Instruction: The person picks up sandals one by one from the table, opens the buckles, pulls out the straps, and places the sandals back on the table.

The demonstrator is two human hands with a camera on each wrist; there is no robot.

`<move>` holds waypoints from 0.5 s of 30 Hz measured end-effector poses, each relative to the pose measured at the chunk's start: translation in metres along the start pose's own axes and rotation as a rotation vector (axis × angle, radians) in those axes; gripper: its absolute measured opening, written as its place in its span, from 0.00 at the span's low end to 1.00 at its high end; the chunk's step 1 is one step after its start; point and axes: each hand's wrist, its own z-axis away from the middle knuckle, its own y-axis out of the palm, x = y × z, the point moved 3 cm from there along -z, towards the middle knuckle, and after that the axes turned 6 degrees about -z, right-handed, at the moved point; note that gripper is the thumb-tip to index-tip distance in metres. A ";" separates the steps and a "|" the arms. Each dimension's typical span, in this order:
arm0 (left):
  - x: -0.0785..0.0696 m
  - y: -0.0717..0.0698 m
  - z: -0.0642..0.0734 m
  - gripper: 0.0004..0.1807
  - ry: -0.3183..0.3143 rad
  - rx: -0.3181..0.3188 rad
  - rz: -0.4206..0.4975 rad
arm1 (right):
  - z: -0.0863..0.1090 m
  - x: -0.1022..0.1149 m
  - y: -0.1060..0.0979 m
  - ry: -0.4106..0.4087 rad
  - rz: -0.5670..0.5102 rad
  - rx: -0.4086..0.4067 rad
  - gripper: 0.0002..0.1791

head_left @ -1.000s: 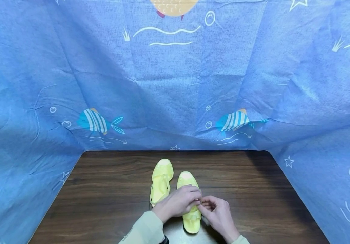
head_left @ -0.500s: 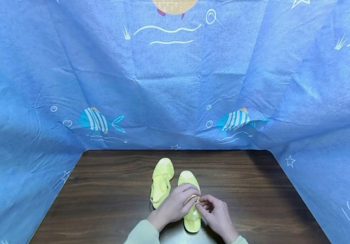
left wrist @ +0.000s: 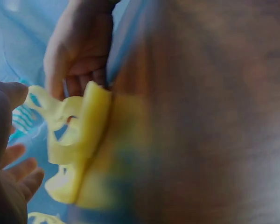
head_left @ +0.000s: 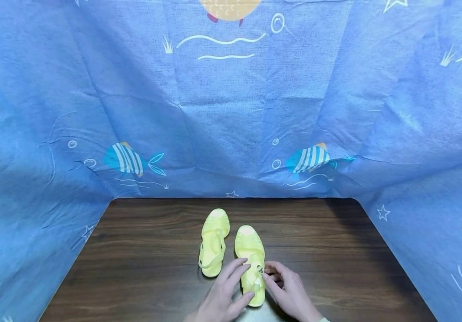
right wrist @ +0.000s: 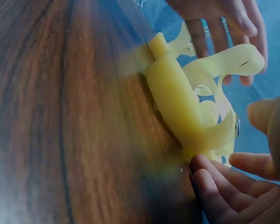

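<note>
A yellow closed-toe sandal [head_left: 249, 241] lies on the dark wood table with its toe pointing away. On its right side a small metal buckle [head_left: 260, 269] shows, also seen edge-on in the right wrist view. My left hand [head_left: 224, 293] is spread beside the sandal's left side and heel, fingers apart and gripping nothing. In the left wrist view its thumb reaches the heel strap; contact is unclear. My right hand [head_left: 289, 288] lies at the sandal's right side, loosely bent fingers touching its lower edge near the buckle, thumb apart in the right wrist view [right wrist: 242, 196].
A matching yellow sandal [head_left: 216, 223] stands to the left and slightly farther back. Brown wood-grain table [head_left: 146, 264] surrounds both. A blue cloth [head_left: 223, 112] printed with fish hangs behind the table and along its sides.
My left hand has come off the top of the sandal and drawn back toward its heel, fingers spreading, uncovering the buckle. The right hand has shifted slightly down and let the strap go.
</note>
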 end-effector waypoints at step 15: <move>0.007 0.018 0.027 0.59 -0.369 0.271 0.078 | 0.013 -0.002 -0.006 -0.247 0.107 0.233 0.49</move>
